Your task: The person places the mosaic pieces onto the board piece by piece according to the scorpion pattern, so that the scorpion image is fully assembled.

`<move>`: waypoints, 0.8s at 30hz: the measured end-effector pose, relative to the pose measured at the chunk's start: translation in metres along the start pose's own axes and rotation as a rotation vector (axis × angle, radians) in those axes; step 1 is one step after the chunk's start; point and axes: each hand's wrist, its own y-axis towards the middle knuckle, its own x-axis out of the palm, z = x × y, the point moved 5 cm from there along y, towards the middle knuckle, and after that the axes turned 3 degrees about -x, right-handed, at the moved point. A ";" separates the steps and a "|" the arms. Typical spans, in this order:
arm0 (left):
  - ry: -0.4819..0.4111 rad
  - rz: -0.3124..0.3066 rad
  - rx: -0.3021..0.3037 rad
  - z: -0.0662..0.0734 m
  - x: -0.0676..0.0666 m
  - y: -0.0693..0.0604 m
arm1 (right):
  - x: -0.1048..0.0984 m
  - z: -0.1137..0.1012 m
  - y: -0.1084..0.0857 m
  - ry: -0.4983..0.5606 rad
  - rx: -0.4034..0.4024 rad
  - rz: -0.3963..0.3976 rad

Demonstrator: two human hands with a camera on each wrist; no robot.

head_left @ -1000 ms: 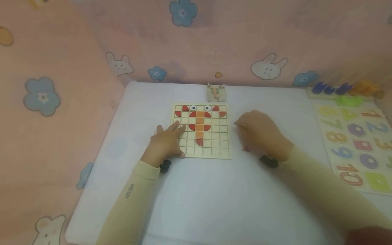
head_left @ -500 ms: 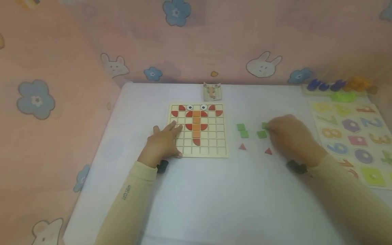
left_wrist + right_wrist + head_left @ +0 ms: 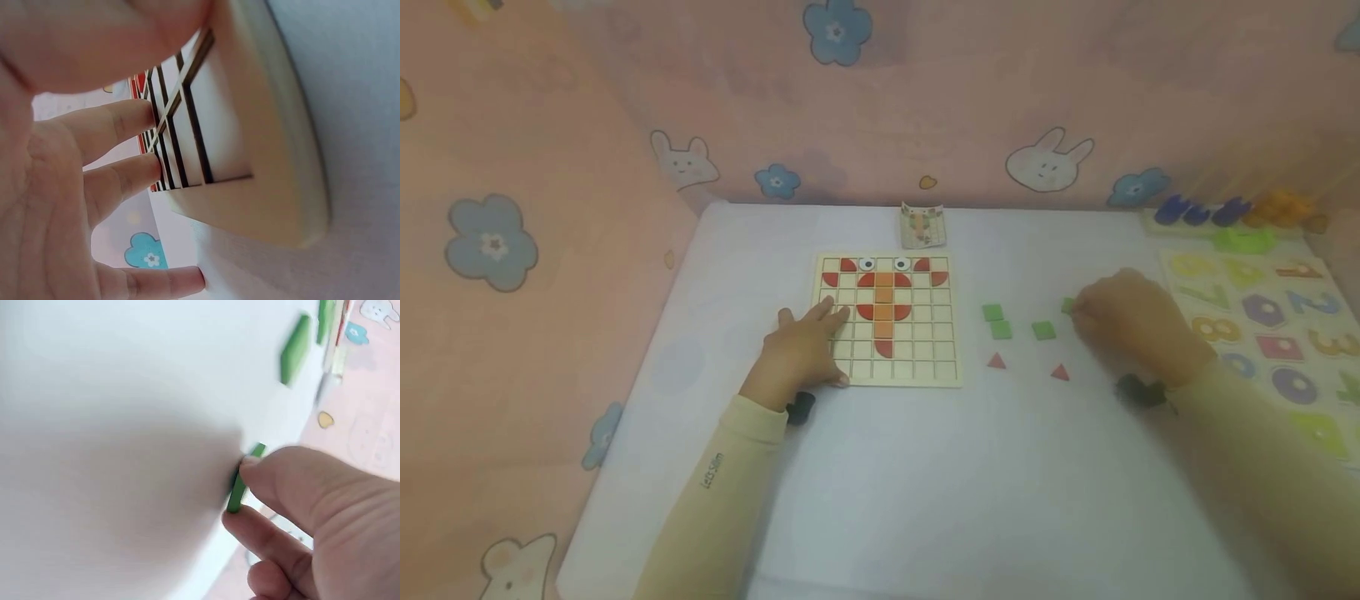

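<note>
A square wooden grid board (image 3: 917,367) lies on the white table, with red quarter-round pieces, orange squares and two eye pieces set in its cells. My left hand (image 3: 797,354) rests on the board's left edge, fingers spread; the left wrist view shows fingertips on the grid and the thumb over the near side. To the right, my right hand (image 3: 1138,321) pinches a green square tile (image 3: 245,481) between thumb and finger, close to the table. Left of that hand lie another green tile (image 3: 1043,331), two more green tiles (image 3: 997,321) and two red triangles (image 3: 1060,372).
A small picture card (image 3: 922,227) stands behind the board. At the right lies a number puzzle board (image 3: 1247,287), with a bright green piece (image 3: 1245,242) and a stand of blue and orange pieces (image 3: 1225,210) behind it. A patterned pink wall (image 3: 925,100) borders the table.
My right hand has moved right, away from the board, uncovering green tiles and red triangles; it draws one green tile rightward from the others. The left hand stays on the board.
</note>
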 end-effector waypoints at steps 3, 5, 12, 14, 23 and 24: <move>0.003 -0.002 -0.002 0.000 0.000 0.000 | -0.007 -0.012 0.022 0.042 0.061 -0.039; 0.002 0.000 -0.003 0.000 0.000 0.000 | -0.008 -0.028 0.042 0.111 0.123 -0.065; -0.009 0.004 0.008 -0.001 0.001 0.002 | 0.015 -0.101 0.116 0.083 -0.020 -0.126; -0.006 0.008 0.010 -0.001 0.001 0.003 | 0.023 -0.117 0.131 0.032 -0.112 -0.108; -0.007 0.007 -0.004 -0.003 0.002 0.004 | 0.041 -0.149 0.149 -0.134 -0.336 -0.039; -0.004 0.008 -0.005 -0.003 0.002 0.004 | 0.041 -0.151 0.148 -0.149 -0.336 -0.039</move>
